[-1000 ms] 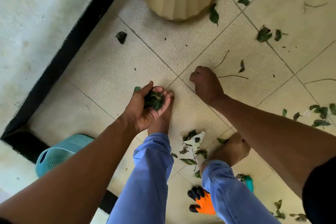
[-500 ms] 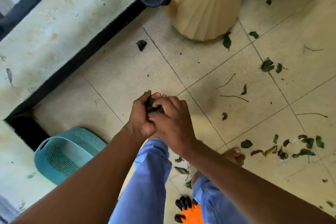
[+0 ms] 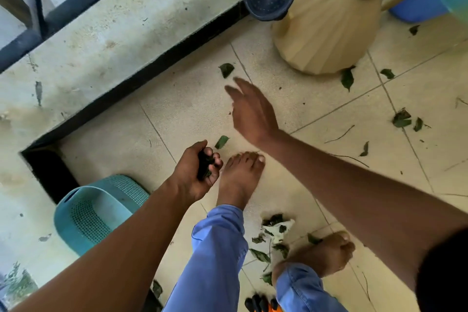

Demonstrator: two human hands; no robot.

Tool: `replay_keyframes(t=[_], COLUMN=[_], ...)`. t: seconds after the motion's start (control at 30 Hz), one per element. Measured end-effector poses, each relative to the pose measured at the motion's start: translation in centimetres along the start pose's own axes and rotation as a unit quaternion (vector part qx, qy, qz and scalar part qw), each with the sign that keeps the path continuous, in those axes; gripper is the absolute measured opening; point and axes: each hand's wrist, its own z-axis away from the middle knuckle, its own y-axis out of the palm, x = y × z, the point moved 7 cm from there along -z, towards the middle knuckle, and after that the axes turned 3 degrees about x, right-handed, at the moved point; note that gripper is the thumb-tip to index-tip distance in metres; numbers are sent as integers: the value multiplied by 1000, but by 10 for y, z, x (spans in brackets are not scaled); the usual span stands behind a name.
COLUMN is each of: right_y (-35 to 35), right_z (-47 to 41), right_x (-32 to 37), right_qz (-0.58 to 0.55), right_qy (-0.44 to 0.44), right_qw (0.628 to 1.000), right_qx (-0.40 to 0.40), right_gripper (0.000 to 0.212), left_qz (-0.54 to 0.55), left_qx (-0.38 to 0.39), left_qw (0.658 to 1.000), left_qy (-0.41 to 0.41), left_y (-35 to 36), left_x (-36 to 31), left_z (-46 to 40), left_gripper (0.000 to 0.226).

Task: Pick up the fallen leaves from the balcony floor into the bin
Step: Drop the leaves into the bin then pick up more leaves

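No writing can be read anywhere. Left of the grip, a teal perforated plastic bin lies tipped on its side beside the black-edged concrete ledge. The left hand is clenched round a dark wad of leaves. Just right of it a single green leaf lies on the speckled beige floor tiles, near a bare foot. The right hand, half a second ago pressed onto the wad, now hangs apart, blurred, fingers spread and holding nothing. Beyond stands a ribbed cream watering can with a dark round rose; further right, scattered leaves dot the tiles.
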Motion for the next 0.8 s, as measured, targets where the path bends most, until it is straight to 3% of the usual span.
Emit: replay_keyframes(t=[0.1,0.17,0.37,0.47,0.57,0.73,0.8], right_y=[12,15,23,34,49,87,103], right_z=[-48,-66,-72,-53,-29,50,67], right_x=[-4,-4,-12,-16,-8,23,19], right_qz=[65,115,198,161,57,-10,-14], right_qy=[-54,-80,-84,-87,-89,-161,-141], right_qw=[994,987,973,980,992,973,969], right_qx=[62,85,85,79,65,163,200], right_gripper=[84,87,39,29,30,57,45], left_qz=[-4,-4,-9,-9,-12,-35,-51], left_qx=[-1,2,3,6,1,-18,-21], left_qw=[1000,1000,1000,1000,1000,999,998], left_qy=[1,3,-3,1,5,11,11], left_y=[-10,-15,-21,-20,-19,-20,-19], left_x=[-6,-8,-3,-2,-2,-7,-9], left_z=[0,1,4,6,6,7,7], left_gripper=[38,38,39,39,38,39,39])
